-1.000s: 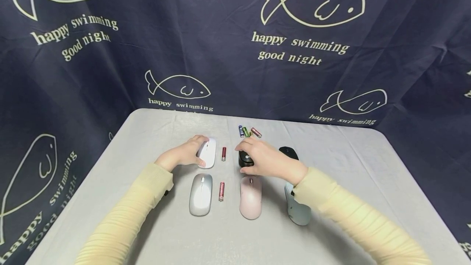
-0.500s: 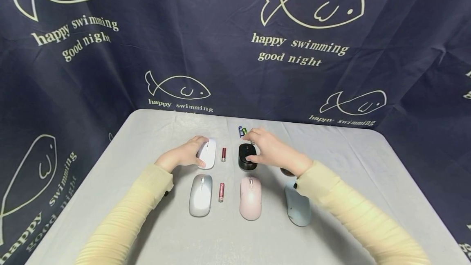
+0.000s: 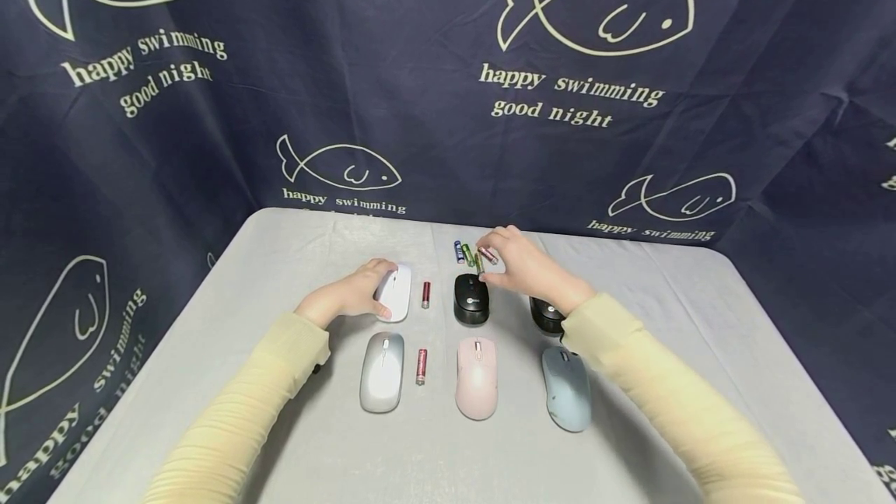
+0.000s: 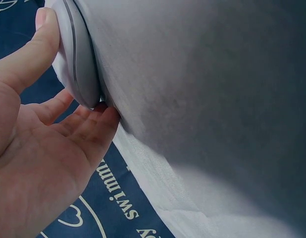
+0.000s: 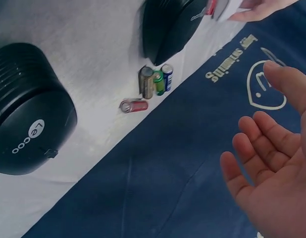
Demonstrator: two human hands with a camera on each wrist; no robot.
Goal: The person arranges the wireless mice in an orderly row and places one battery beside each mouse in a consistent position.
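A black rounded plastic mouse with a pale logo (image 3: 471, 300) is taken as landmark. To its left, a flat white plastic mouse (image 3: 398, 294) is gripped narrowly between thumb and fingers of the left hand (image 3: 352, 290). The right hand (image 3: 523, 263) is held beyond the landmark, to its right; its thumb is parted widely from loosely bent fingers.

Just beyond the landmark, beside the right hand, four small cylindrical batteries are grouped: a blue battery (image 3: 459, 252), a green battery (image 3: 468, 255), a brownish-gold battery (image 3: 479, 264), a red battery (image 3: 489, 256).

Between landmark and white mouse, a dark red cylindrical battery (image 3: 425, 295) is laid. On the landmark's near side, a pink oval mouse (image 3: 477, 379) is placed, flanked by a silver-grey mouse (image 3: 382, 373) on the left and a pale blue mouse (image 3: 568, 390) on the right. Right of the landmark, a second black mouse (image 3: 545, 318) is partly covered by the right wrist.
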